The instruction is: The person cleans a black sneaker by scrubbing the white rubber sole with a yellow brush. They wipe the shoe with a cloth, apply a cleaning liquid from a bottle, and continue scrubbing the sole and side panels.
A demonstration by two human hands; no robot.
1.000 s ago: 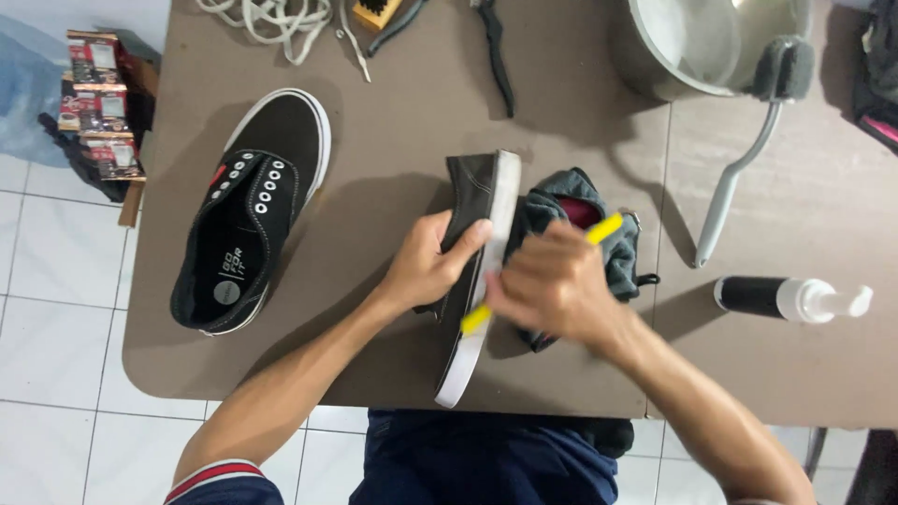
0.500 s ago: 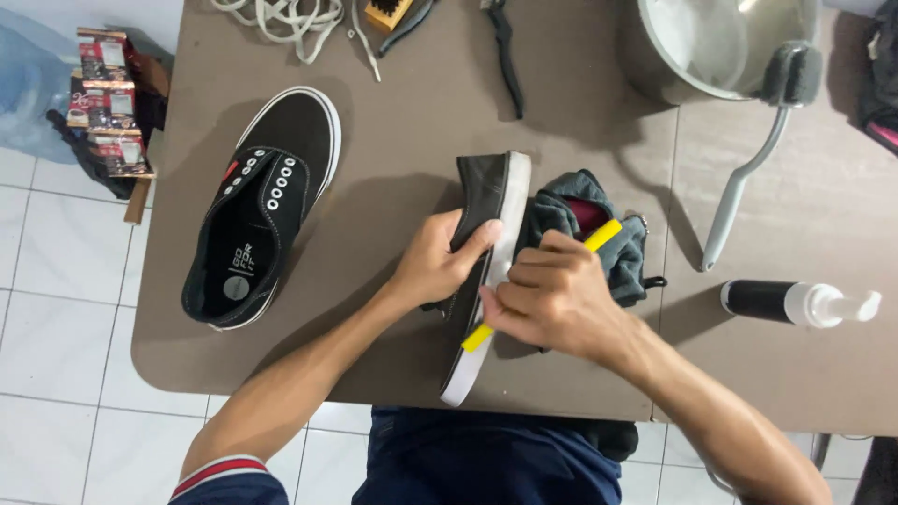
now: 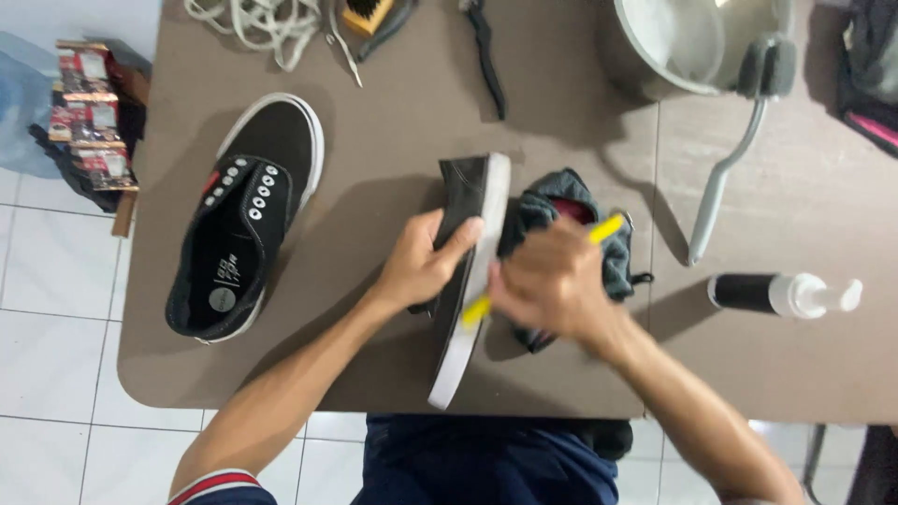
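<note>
A black canvas shoe with a white sole (image 3: 468, 281) stands tipped on its side near the table's front edge. My left hand (image 3: 421, 264) grips its upper and holds it steady. My right hand (image 3: 552, 281) is closed around a yellow-handled brush (image 3: 477, 309), whose head end lies against the white sole edge; the handle's other end sticks out past my knuckles. The hand is blurred. A dark crumpled cloth (image 3: 571, 215) lies just behind my right hand. The matching black shoe (image 3: 243, 238), without laces, rests upright on the table's left side.
On the brown table (image 3: 374, 140): white laces (image 3: 262, 23) and a small brush at the back, a black tool (image 3: 486, 56), a metal basin (image 3: 673, 42), a long grey brush (image 3: 730, 150), and a black pump bottle (image 3: 776, 295) lying at right. Boxes (image 3: 89, 112) sit on the tiled floor.
My right hand has slid a little along the sole with the yellow brush, in a scrubbing motion. My left hand keeps its hold on the shoe.
</note>
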